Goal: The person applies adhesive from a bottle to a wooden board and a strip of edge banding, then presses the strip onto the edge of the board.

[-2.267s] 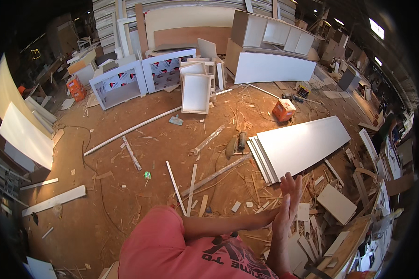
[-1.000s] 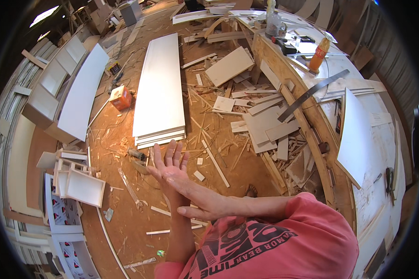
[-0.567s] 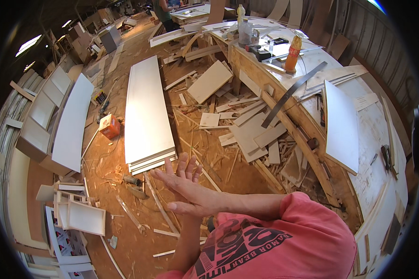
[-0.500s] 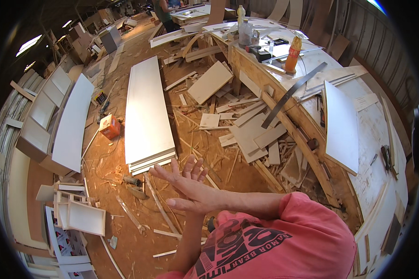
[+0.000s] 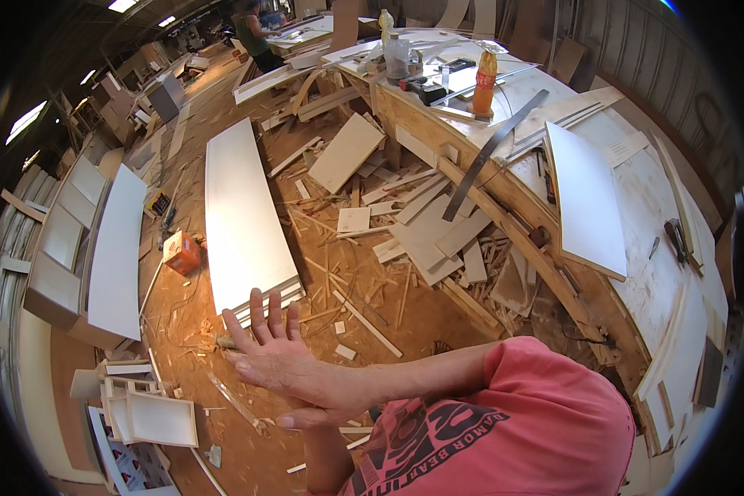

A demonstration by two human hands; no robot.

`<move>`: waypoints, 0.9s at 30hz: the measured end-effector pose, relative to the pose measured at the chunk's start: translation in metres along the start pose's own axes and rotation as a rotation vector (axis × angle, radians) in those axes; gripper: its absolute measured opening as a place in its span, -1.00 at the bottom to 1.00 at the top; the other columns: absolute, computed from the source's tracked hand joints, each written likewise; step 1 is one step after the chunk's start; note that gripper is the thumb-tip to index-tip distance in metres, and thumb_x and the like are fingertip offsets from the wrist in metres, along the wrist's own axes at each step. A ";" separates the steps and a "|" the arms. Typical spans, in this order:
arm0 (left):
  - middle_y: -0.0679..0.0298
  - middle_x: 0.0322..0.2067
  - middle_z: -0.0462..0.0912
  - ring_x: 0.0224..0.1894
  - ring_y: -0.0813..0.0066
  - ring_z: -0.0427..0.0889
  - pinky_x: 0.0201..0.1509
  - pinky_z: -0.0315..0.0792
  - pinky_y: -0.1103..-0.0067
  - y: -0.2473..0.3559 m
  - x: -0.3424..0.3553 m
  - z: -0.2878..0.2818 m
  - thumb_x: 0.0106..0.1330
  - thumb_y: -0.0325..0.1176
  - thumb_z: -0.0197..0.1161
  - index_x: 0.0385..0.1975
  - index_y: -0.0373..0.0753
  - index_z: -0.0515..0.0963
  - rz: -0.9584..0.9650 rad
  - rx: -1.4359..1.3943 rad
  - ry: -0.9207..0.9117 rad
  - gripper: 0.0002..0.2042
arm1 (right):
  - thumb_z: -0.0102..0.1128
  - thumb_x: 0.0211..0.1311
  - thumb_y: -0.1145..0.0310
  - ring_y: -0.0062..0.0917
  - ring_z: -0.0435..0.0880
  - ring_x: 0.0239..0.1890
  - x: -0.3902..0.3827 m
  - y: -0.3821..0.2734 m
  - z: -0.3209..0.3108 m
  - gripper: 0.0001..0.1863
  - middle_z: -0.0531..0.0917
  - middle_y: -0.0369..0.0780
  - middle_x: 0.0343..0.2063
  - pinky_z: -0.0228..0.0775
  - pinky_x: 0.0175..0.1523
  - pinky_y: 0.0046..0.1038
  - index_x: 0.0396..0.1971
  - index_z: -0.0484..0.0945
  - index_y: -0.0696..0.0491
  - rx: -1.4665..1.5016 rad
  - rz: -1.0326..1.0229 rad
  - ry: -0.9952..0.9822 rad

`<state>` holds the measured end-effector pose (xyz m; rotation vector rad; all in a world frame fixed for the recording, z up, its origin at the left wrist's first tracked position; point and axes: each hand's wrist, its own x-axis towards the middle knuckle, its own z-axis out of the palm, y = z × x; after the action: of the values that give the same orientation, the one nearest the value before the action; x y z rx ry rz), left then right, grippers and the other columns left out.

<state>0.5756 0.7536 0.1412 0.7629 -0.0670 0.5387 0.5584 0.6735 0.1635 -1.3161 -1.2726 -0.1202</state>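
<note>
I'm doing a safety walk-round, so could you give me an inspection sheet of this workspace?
Surface: workbench bears a white panel, orange bottle and dark strip jutting over its edge.
Things: panel stack on the floor.
Clutter: wood offcuts heaped beside the workbench.
Hands: right hand open, nothing seen in it, nearest the panel stack in view; left hand mostly hidden.
Cables: thin dark cord near orange box.
Surroundings: another person at a far table; corrugated wall on the right.

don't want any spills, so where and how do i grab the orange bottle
Probably round its middle: the orange bottle stands upright and narrows toward its top. Come from the near side, over the edge of the workbench, keeping left of the long dark strip.
</note>
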 end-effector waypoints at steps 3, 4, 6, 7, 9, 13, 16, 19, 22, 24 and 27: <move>0.01 0.27 0.19 0.25 0.09 0.28 0.24 0.25 0.20 0.017 0.006 0.017 0.27 0.40 -0.45 0.39 0.00 -0.11 0.101 0.015 0.025 -0.20 | -0.03 0.35 0.10 -0.27 -0.04 0.42 -0.012 0.003 0.005 -0.23 -0.01 -0.07 0.38 -0.19 0.41 -0.25 0.40 -0.14 0.07 0.047 -0.060 -0.007; 0.00 0.27 0.19 0.26 0.09 0.28 0.24 0.24 0.19 0.021 0.008 0.020 0.26 0.41 -0.45 0.40 -0.01 -0.11 0.124 0.039 0.059 -0.19 | -0.03 0.35 0.10 -0.27 -0.02 0.42 -0.015 0.003 0.005 -0.23 0.00 -0.08 0.38 -0.16 0.41 -0.26 0.40 -0.14 0.07 0.045 -0.061 -0.027; -0.01 0.27 0.18 0.26 0.09 0.27 0.25 0.23 0.17 0.022 0.007 0.022 0.24 0.44 -0.45 0.40 -0.01 -0.11 0.070 0.047 0.067 -0.17 | -0.03 0.35 0.08 -0.26 -0.01 0.41 -0.022 0.005 0.006 -0.23 0.01 -0.09 0.38 -0.15 0.41 -0.25 0.40 -0.15 0.07 0.008 -0.034 -0.030; -0.01 0.27 0.18 0.26 0.09 0.27 0.25 0.23 0.17 0.020 0.005 0.020 0.23 0.45 -0.44 0.40 -0.01 -0.11 0.050 0.042 0.065 -0.16 | -0.04 0.35 0.08 -0.26 -0.01 0.41 -0.023 0.006 0.008 -0.22 0.02 -0.09 0.38 -0.14 0.40 -0.25 0.40 -0.15 0.07 -0.004 -0.020 -0.033; 0.00 0.27 0.19 0.26 0.09 0.26 0.25 0.22 0.16 0.016 0.004 0.013 0.22 0.46 -0.43 0.40 0.01 -0.11 0.021 0.039 0.020 -0.15 | -0.07 0.36 0.11 -0.24 -0.04 0.42 -0.023 0.007 0.004 -0.26 0.02 -0.04 0.37 -0.20 0.42 -0.23 0.38 -0.13 0.12 0.041 0.018 -0.072; 0.02 0.26 0.20 0.26 0.10 0.25 0.26 0.21 0.14 0.001 -0.001 0.001 0.19 0.48 -0.41 0.40 0.04 -0.14 -0.051 0.019 -0.073 -0.14 | -0.08 0.34 0.11 -0.14 -0.05 0.40 -0.014 0.006 -0.006 -0.27 0.02 0.03 0.35 -0.24 0.42 -0.17 0.37 -0.08 0.16 0.031 0.027 -0.030; 0.03 0.26 0.18 0.26 0.09 0.26 0.28 0.20 0.13 -0.002 -0.010 -0.001 0.22 0.45 -0.37 0.40 0.06 -0.17 -0.079 0.021 -0.075 -0.17 | -0.06 0.35 0.08 -0.25 -0.05 0.42 -0.014 0.011 -0.006 -0.24 0.03 -0.05 0.38 -0.26 0.42 -0.25 0.39 -0.12 0.10 -0.080 0.014 -0.027; 0.03 0.27 0.17 0.25 0.09 0.27 0.28 0.19 0.13 -0.008 -0.015 -0.003 0.28 0.39 -0.36 0.40 0.05 -0.18 -0.088 0.072 -0.090 -0.22 | -0.08 0.36 0.08 -0.25 -0.07 0.43 -0.016 0.014 -0.009 -0.25 0.02 -0.02 0.37 -0.32 0.42 -0.24 0.39 -0.12 0.12 -0.092 0.021 0.003; 0.03 0.27 0.17 0.26 0.08 0.28 0.29 0.18 0.13 -0.016 -0.018 -0.006 0.32 0.33 -0.36 0.40 0.03 -0.18 -0.053 0.155 -0.126 -0.25 | -0.10 0.32 0.04 0.00 -0.08 0.38 -0.013 0.016 -0.010 -0.26 -0.02 0.13 0.34 -0.34 0.41 -0.13 0.33 -0.02 0.21 -0.056 0.172 -0.027; 0.02 0.27 0.16 0.26 0.08 0.27 0.29 0.17 0.13 -0.019 -0.018 -0.007 0.33 0.32 -0.34 0.40 0.01 -0.19 -0.051 0.200 -0.118 -0.25 | -0.08 0.33 0.06 -0.03 -0.08 0.39 -0.012 0.016 -0.008 -0.26 -0.01 0.11 0.34 -0.29 0.41 -0.15 0.34 -0.02 0.21 -0.065 0.133 -0.008; 0.00 0.27 0.17 0.27 0.07 0.26 0.30 0.17 0.15 0.002 -0.001 -0.004 0.31 0.35 -0.37 0.39 -0.03 -0.15 -0.027 0.109 0.084 -0.23 | -0.06 0.35 0.11 -0.19 -0.04 0.41 -0.008 0.009 -0.003 -0.28 0.03 0.01 0.35 -0.22 0.42 -0.24 0.36 -0.05 0.17 0.076 0.107 -0.072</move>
<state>0.5733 0.7567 0.1393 0.8450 0.0508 0.5516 0.5629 0.6700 0.1528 -1.3297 -1.2521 0.0506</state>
